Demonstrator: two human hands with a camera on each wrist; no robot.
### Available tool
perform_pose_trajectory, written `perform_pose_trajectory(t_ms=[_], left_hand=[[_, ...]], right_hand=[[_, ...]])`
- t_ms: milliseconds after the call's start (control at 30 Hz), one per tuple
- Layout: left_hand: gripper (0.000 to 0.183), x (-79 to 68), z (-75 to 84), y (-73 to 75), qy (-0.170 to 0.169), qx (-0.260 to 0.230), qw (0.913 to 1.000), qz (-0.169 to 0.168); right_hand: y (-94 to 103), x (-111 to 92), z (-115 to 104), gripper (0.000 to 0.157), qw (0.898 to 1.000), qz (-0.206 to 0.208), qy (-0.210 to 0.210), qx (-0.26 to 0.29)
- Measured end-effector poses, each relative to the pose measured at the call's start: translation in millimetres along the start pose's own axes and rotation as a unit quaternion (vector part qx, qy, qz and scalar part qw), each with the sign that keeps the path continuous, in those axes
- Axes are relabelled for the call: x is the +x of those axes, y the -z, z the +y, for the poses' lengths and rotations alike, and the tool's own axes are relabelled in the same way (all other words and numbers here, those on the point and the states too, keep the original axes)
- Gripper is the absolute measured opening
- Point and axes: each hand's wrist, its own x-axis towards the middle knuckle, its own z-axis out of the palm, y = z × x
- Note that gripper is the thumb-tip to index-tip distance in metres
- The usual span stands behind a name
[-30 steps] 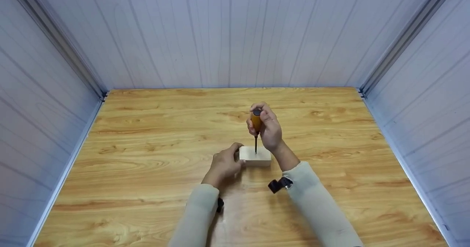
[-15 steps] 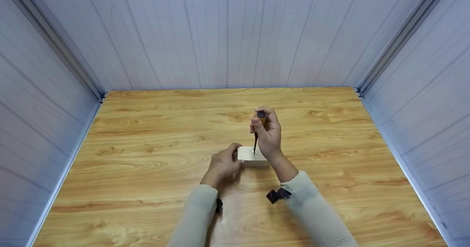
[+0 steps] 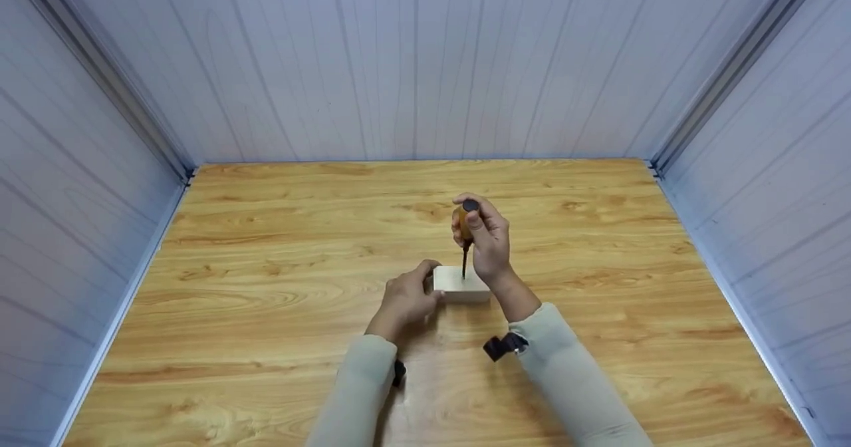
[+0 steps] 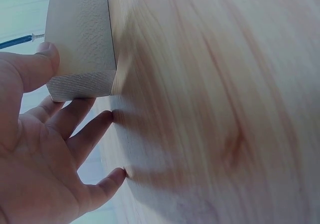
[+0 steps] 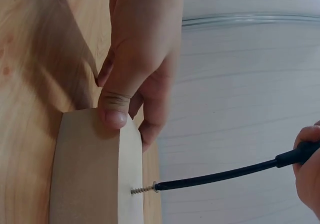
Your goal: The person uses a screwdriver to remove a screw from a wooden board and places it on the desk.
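Observation:
A pale wooden block (image 3: pixel 452 293) lies flat on the wood-grain table. My left hand (image 3: pixel 405 295) grips its left end between thumb and fingers; in the left wrist view the thumb (image 4: pixel 47 58) presses its near side while other fingertips touch the table. My right hand (image 3: pixel 490 244) holds a screwdriver (image 3: pixel 467 224) by its orange, black-capped handle, nearly upright over the block. In the right wrist view the dark shaft (image 5: pixel 215 178) meets the head of a screw (image 5: pixel 143 189). The screw's point is in the block's top face, with much of its thread showing.
The wood-grain table (image 3: pixel 266 234) surrounds the block. Pale panelled walls (image 3: pixel 412 68) stand at the back and both sides. A small black camera mount (image 3: pixel 503 347) hangs from the right sleeve, and another (image 3: pixel 399 372) sits at the left wrist.
The right hand has turned around the screwdriver handle, its fingers and thumb shifting, and the handle's tilt has varied slightly. The left hand keeps its grip on the block.

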Motion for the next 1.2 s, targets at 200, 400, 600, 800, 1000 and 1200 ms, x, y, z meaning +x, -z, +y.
perform_pose_trajectory(t_ms=[200, 400, 600, 800, 1000, 1200], left_hand=[[0.045, -2.0, 0.2, -0.6, -0.009, -0.006, 0.9999, 0.012], [0.044, -2.1, -0.6, -1.1, -0.007, -0.004, 0.9999, 0.015], [0.043, -1.2, 0.2, -2.4, -0.007, -0.007, 0.9999, 0.011], [0.044, -0.7, 0.1, -1.7, -0.007, -0.014, 0.9998, 0.008], [0.046, -1.1, -0.4, -1.6, -0.004, -0.009, 0.9999, 0.007], [0.046, -1.4, -0.9, -1.2, -0.007, -0.005, 1.0000, 0.001]], right_hand=[[6.3, 12.7, -5.0, 0.033, 0.984, -0.082, -0.039, 0.153], [14.2, 21.7, -0.3, 0.023, 0.953, -0.139, -0.088, 0.253], [17.8, 24.7, 5.2, 0.027, 0.936, -0.180, -0.139, 0.267], [19.8, 27.4, 3.5, 0.030, 0.942, -0.173, -0.155, 0.242], [18.4, 29.3, -2.6, 0.036, 0.949, -0.177, -0.173, 0.195], [9.0, 31.2, -5.8, 0.040, 0.952, -0.174, -0.177, 0.180]])
